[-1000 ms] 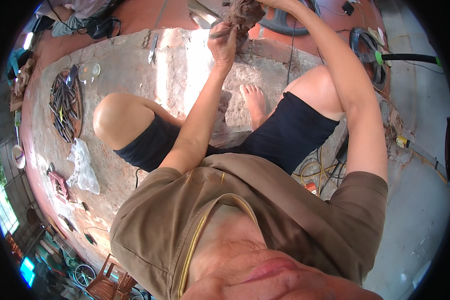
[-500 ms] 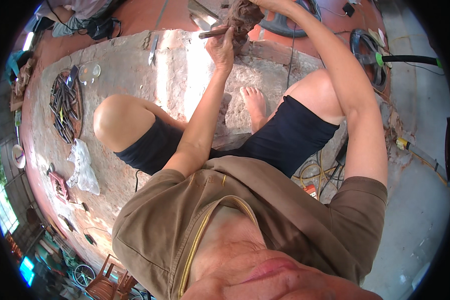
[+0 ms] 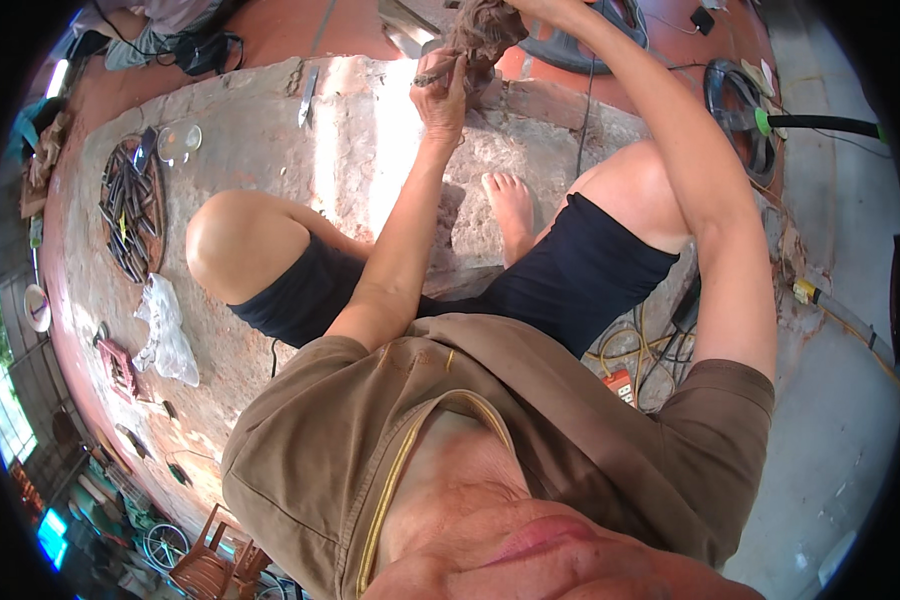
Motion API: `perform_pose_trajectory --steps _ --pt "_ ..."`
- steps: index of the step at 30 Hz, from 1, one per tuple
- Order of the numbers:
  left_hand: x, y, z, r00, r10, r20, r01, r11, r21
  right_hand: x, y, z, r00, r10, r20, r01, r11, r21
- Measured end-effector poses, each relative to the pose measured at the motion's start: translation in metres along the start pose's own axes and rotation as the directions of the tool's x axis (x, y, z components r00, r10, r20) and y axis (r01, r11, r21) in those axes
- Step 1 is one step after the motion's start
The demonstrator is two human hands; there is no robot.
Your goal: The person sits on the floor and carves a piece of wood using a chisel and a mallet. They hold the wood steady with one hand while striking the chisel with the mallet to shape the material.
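Note:
At the top, a dark brown, rough carved piece of wood (image 3: 486, 38) stands in front of me. Close against its near left side is my left hand (image 3: 442, 105), its fingers wrapped round a short dark rod-shaped tool (image 3: 433, 77); the tool's tip is hidden. My right hand (image 3: 542, 7) reaches to the upper right of the carving and touches it there. The picture's top edge cuts off most of its fingers, so their grip is hidden.
A round basket (image 3: 158, 225) of several dark slim tools lies at left, near a clear round dish (image 3: 179, 144), a white plastic bag (image 3: 165, 335) and a knife-like blade (image 3: 308, 97). Cables and an orange power strip (image 3: 619, 384) lie by my right thigh. A black hose (image 3: 820, 119) runs at right.
The tool in my left hand has turned and dropped a little, so less of it sticks out leftward. My right hand remains at the carving.

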State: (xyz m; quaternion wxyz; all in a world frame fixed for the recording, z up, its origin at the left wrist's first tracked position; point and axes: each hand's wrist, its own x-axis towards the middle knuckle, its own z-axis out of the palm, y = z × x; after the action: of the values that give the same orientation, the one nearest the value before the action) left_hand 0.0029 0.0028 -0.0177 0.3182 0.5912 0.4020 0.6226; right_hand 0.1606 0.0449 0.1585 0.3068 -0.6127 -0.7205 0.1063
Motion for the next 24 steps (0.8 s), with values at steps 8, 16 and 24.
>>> perform_pose_trajectory --steps 8,16,24 --pt "0.015 0.018 -0.004 0.986 -0.160 -0.056 0.157 0.986 -0.050 0.004 -0.003 0.006 0.999 0.044 -0.018 -0.045 0.996 -0.083" --pt "0.004 0.007 -0.007 0.992 -0.032 0.124 0.003 0.973 0.229 -0.001 0.016 0.009 0.995 0.011 -0.103 -0.019 0.997 -0.070" --pt "0.018 0.004 -0.005 0.986 -0.167 -0.024 0.168 0.986 0.020 0.005 0.037 0.013 0.987 -0.034 -0.160 0.020 0.996 -0.092"
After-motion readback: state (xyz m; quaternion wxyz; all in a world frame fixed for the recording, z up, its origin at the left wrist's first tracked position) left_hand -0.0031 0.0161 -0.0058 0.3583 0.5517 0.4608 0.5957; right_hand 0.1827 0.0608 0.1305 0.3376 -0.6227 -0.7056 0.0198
